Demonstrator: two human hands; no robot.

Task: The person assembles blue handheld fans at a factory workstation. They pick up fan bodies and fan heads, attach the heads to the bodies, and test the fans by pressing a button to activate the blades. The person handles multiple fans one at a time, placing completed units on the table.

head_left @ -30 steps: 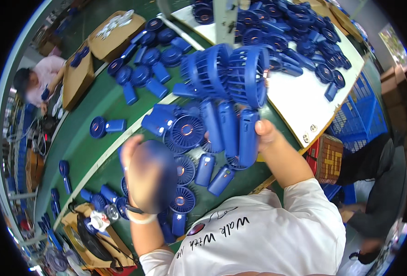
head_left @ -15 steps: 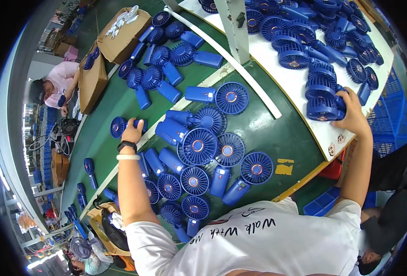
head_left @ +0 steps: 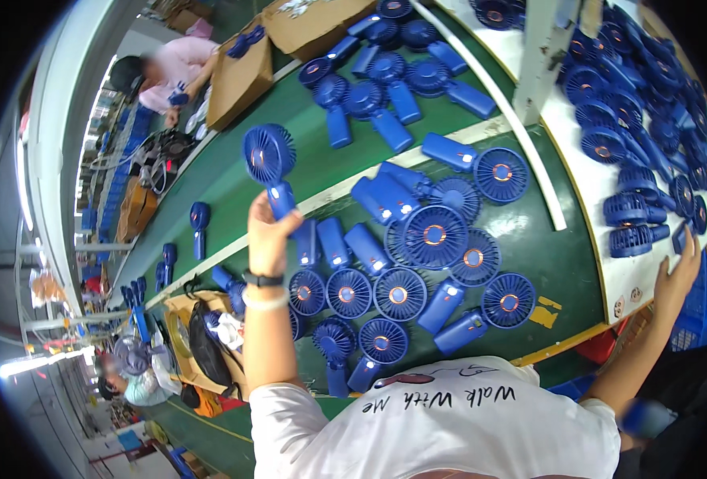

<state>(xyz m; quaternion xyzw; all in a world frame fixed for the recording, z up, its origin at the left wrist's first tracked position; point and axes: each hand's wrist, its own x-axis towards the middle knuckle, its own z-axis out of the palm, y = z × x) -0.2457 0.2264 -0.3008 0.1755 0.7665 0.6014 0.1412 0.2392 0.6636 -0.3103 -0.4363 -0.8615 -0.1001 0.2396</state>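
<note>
Left hand (head_left: 269,242), at 9 o'clock from view centre: fingers curled closed round the handle of a dark-blue handheld fan (head_left: 269,153), its round caged head raised toward 10:30. Right hand (head_left: 674,275), 3 o'clock: fingers partly extended beside blue fans (head_left: 603,146) heaped on a white board (head_left: 589,207); whether gripping, cannot tell. More fans (head_left: 433,235) lie near centre, on a green tabletop (head_left: 557,271).

Head-worn fisheye, wide view; looking down
</note>
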